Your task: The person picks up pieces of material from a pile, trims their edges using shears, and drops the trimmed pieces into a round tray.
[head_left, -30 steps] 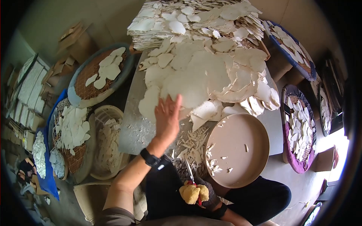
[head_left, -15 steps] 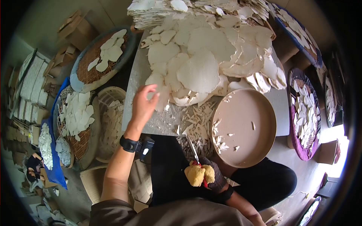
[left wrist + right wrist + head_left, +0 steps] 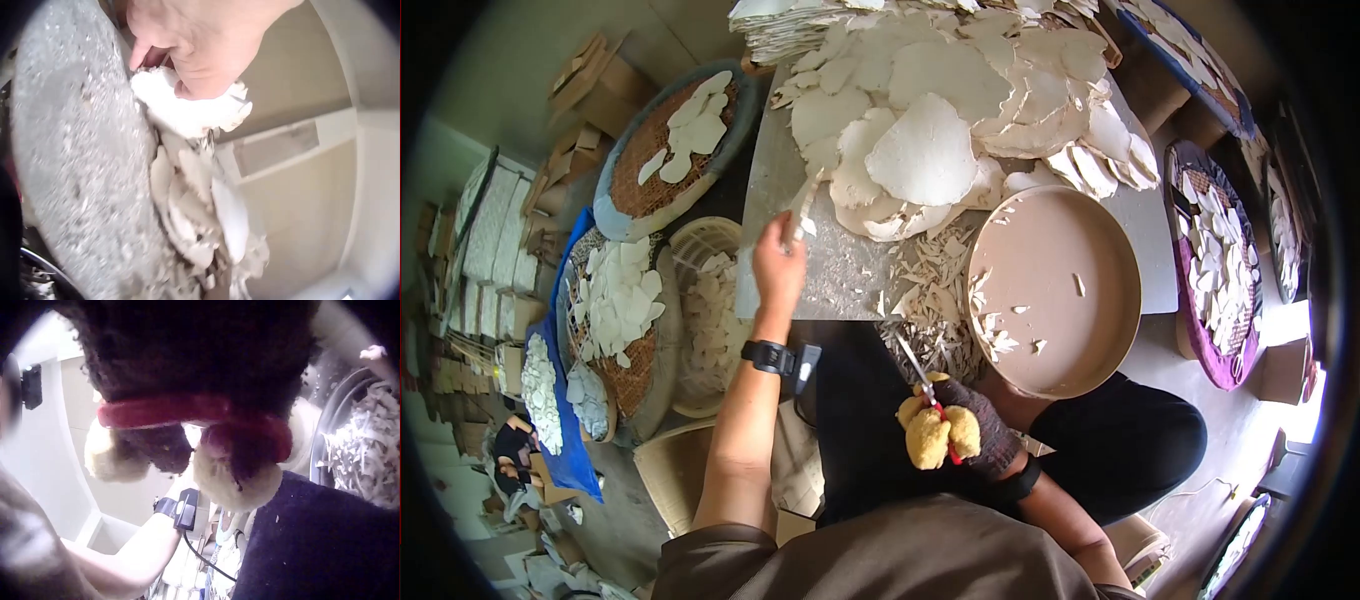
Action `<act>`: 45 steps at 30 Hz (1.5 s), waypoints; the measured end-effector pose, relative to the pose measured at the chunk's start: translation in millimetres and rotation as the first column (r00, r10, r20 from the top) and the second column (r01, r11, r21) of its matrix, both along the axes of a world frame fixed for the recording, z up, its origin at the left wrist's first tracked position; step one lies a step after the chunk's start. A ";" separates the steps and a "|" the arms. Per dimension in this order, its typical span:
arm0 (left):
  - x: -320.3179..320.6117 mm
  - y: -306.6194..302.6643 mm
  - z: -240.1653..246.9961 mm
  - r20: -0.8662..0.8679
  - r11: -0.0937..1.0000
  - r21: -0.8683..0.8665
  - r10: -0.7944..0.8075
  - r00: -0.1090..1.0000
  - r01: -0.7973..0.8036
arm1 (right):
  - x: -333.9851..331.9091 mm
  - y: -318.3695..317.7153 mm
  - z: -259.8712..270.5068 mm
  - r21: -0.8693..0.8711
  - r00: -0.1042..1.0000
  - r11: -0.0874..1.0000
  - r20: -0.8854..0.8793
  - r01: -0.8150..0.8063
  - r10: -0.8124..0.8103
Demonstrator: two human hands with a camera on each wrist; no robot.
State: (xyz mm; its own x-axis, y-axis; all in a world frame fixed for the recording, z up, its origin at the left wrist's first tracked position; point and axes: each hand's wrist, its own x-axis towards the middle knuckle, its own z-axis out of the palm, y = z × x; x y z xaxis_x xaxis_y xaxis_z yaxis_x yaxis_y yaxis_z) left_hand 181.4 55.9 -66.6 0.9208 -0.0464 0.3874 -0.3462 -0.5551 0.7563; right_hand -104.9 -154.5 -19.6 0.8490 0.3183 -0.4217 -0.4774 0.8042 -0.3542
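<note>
At the left part of the table, my bare left hand pinches a thin off-white slice with ragged edges. In the left wrist view the thumb lies over this slice. Low in front of my body, my gloved right hand holds scissors with blades pointing forward. Their red handles have yellow soft padding around them. A spread of large flat off-white slices overlaps across the table.
A round tan tray with a few scraps stands at the table's front right. Narrow trimmings lie left of it. A plastic basket of pieces stands left; woven trays of slices sit on both sides.
My left hand has left the large slices, moved left, and now pinches a slice. The head view has shifted, so the table sits higher in it. The right hand keeps holding the scissors.
</note>
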 end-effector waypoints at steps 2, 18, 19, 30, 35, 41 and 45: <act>3.3 17.8 18.6 -0.132 0.915 -0.392 0.045 0.990 -0.094 | -4.4 -8.2 -10.0 -0.441 0.955 0.896 0.284 0.056 0.080; -117.1 -23.4 82.1 -0.533 0.711 -0.672 -0.657 0.532 0.205 | -23.2 -17.0 -52.3 -0.336 0.929 0.923 0.366 0.190 -0.058; -118.3 -25.9 81.9 -0.544 0.716 -0.661 -0.664 0.513 0.226 | -23.4 -17.6 -52.7 -0.222 0.953 0.964 0.293 0.147 -0.078; -139.5 -45.8 67.0 -0.536 0.775 -0.627 -0.500 0.680 0.075 | -21.1 -16.1 -39.1 -0.430 0.956 0.891 0.291 0.147 -0.017; -125.7 -40.6 75.7 -0.614 0.805 -0.589 -0.502 0.609 0.070 | -19.7 -25.4 -35.6 -0.550 0.909 0.816 0.410 0.179 0.077; -117.0 -34.2 69.0 -0.608 0.766 -0.642 -0.529 0.592 0.025 | -20.3 -24.2 -40.1 -0.557 0.909 0.797 0.417 0.235 0.023; -129.9 -47.7 57.6 -0.529 0.729 -0.684 -0.500 0.685 0.005 | -18.2 -12.2 -56.7 -0.570 0.930 0.800 0.366 0.187 0.043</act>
State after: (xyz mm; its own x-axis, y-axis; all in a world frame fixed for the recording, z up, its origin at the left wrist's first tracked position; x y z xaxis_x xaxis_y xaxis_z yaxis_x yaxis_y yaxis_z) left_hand 51.6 8.3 -9.0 0.9130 -0.3140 -0.2606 0.3108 0.1212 0.9427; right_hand -123.1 -166.7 -76.3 0.9826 0.0393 -0.1813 -0.1813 0.4111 -0.8934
